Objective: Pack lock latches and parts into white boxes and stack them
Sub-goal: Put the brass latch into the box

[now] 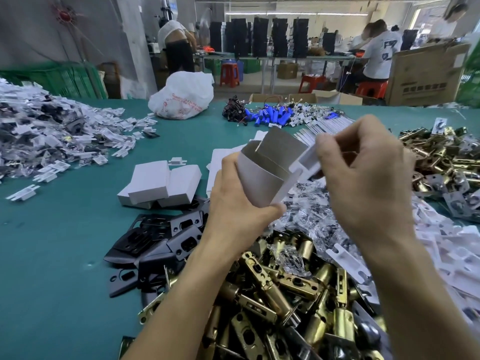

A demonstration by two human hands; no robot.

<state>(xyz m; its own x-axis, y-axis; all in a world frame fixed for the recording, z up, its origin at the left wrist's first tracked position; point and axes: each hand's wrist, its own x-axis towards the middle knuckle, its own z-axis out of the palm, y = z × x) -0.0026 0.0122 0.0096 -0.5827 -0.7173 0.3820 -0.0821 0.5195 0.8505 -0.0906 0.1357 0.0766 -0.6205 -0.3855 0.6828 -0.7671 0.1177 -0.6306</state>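
Above the brass latches [280, 294] heaped at the near edge of the green tabletop [52, 255], the left hand [233, 201] grips an open white box [262, 183] while the right hand [363, 178] pinches a white plastic piece [307, 162] at its mouth, with closed white boxes [161, 181] lying to the left.

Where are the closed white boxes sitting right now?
In the head view, the closed white boxes lie on the green table, just left of the left hand and right behind the pile of black metal plates.
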